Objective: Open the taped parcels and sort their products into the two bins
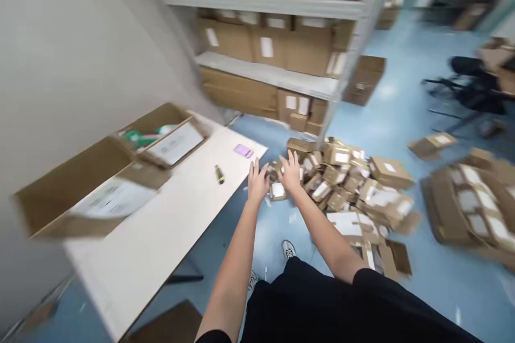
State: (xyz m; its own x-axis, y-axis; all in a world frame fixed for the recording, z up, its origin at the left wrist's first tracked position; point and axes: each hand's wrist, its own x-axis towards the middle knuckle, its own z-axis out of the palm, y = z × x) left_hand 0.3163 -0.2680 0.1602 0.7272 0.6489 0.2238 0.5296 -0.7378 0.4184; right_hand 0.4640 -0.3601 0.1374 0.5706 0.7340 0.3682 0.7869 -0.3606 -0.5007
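Note:
Both my arms stretch forward over the floor, beyond the table's right edge. My left hand point(258, 181) has its fingers apart and holds nothing; it is nearest the table corner and a purple phone point(243, 150). To its right, my right hand point(290, 172) is also empty with fingers spread, seen in front of a pile of small cardboard boxes point(340, 171). On the white table point(193, 198) lie the phone and a small dark and yellow object point(219, 174) that looks like a box cutter.
Two open cardboard boxes stand on the table: a long one point(116, 198) and one point(173, 142) with green items inside. Behind is a metal shelf point(273, 5) full of cartons. Larger cartons point(470, 198) and a black chair point(475, 86) stand to the right on the blue floor.

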